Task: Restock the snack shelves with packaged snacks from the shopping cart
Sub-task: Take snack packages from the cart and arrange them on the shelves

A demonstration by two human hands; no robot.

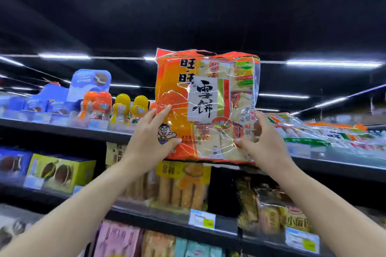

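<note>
A large orange and clear bag of rice crackers [206, 98] stands upright at the front of the top shelf [62, 129], held up at head height. My left hand [150, 135] grips its lower left edge, thumb across the front of the bag. My right hand [263, 137] grips the lower right edge, thumb on the front and fingers behind. The bag's bottom edge sits about level with the shelf lip. The shopping cart is out of view.
Similar cracker bags [325, 131] lie flat on the top shelf to the right. Orange and yellow bottle-shaped snacks [117, 108] and blue boxes [41, 104] stand to the left. The lower shelves hold yellow pie boxes [60, 171], biscuit packs [181, 188] and price tags [201, 218].
</note>
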